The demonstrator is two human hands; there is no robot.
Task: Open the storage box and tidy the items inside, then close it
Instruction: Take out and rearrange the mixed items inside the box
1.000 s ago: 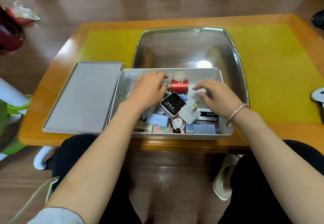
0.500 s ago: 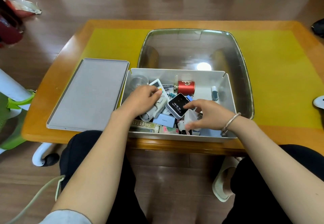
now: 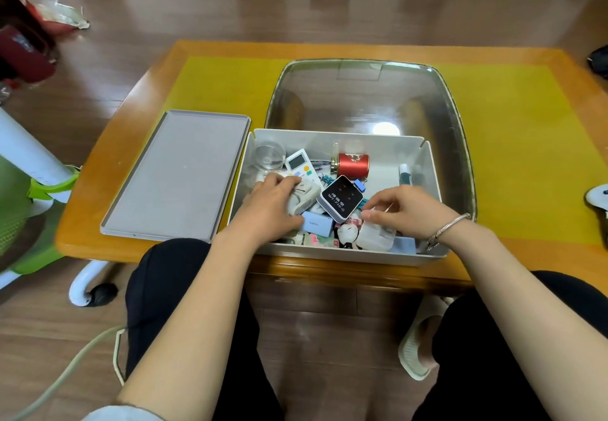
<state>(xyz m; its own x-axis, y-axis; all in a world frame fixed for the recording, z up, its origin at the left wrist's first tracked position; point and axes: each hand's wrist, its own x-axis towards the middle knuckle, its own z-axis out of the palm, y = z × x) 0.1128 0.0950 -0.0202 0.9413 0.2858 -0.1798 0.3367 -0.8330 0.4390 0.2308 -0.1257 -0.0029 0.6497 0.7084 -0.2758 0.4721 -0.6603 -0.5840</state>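
Head view: The white storage box (image 3: 332,254) stands open at the near edge of the tabletop (image 3: 513,170), its grey lid (image 3: 179,173) lying flat just to its left. The left hand (image 3: 273,206) is inside the box, fingers (image 3: 283,185) curled over a beige cloth-like item (image 3: 304,198) beside a white remote control (image 3: 301,165). The right hand (image 3: 409,211) is also inside, fingers (image 3: 378,201) bent and pinching a small white adapter (image 3: 375,236). A black Wi-Fi device (image 3: 342,198) lies between the hands. A red tin (image 3: 352,165) lies at the back.
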